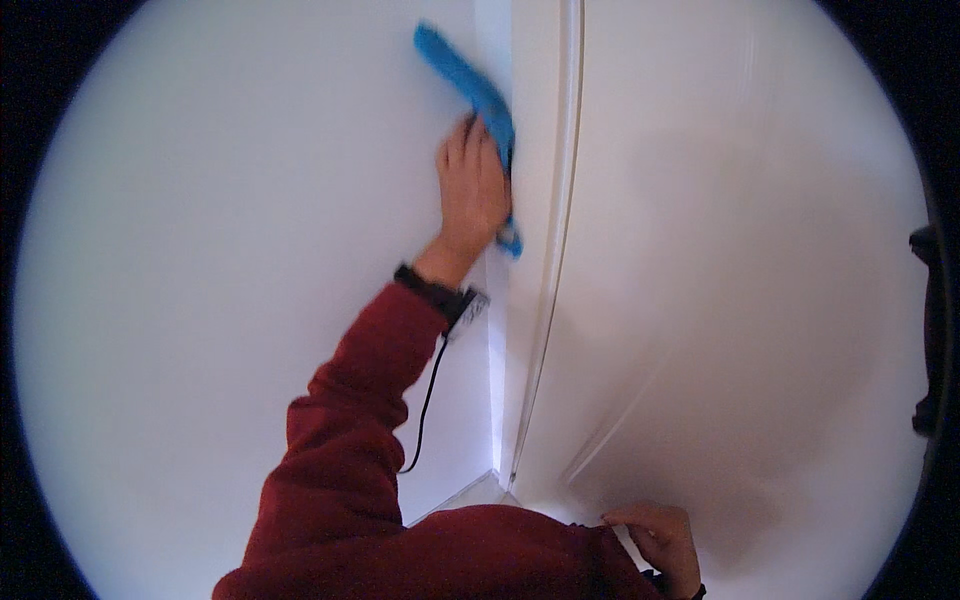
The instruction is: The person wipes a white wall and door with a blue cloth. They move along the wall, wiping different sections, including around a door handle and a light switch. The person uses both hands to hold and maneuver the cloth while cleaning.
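A long, bent blue tool point(463, 71), blurred and with a fuzzy-looking upper part like a duster's, is gripped in my left hand point(472, 180). Its lower end, which seems to have a hanging hole, pokes out below the palm. The tool lies along the inner corner where the plain white wall point(225, 225) meets the white frame point(534, 187); whether it presses on the surface I cannot tell. Low at the right, by my body, my right hand point(664, 536) has its fingers curled, and its inside is hidden.
A white door-like panel point(712, 262) spans the right side, edged by a raised moulding point(568, 135). From a black wrist strap point(431, 292) with a small device, a black cable point(424, 420) hangs down. A bit of pale floor point(484, 493) shows at the corner. Dark objects point(934, 322) stand at the right rim.
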Available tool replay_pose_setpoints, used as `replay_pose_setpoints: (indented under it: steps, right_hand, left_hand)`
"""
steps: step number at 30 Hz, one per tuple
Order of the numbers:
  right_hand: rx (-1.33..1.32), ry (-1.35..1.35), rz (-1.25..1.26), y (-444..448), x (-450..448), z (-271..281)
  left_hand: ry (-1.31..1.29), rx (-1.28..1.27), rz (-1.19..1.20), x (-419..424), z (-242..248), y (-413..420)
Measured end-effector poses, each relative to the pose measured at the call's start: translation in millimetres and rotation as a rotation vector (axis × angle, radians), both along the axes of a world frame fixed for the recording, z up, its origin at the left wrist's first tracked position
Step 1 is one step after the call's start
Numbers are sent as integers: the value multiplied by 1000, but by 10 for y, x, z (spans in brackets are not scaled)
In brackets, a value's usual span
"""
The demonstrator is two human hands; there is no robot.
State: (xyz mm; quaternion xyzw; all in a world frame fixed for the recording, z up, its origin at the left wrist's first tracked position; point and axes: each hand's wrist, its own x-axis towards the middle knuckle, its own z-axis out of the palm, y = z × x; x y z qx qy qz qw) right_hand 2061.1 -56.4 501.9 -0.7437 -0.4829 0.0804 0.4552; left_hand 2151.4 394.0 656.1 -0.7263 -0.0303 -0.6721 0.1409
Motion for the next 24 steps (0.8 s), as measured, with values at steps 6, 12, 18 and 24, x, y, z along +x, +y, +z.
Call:
replay_pose_setpoints:
  steps: [6, 12, 18, 24]
  right_hand:
    - [-15, 57, 7, -29, -129, 69]
    - [-35, 28, 42, 6, -183, 92]
    - [-104, 135, 159, -77, -191, 9]
    - [-90, 137, 222, 115, -62, -390]
  left_hand:
    - [717, 81, 53, -970, -1651, -118]
    - [157, -68, 369, -1230, -456, -38]
    - [973, 216, 355, -1729, -1495, -378]
    - [937, 341, 435, -1775, -1645, -136]
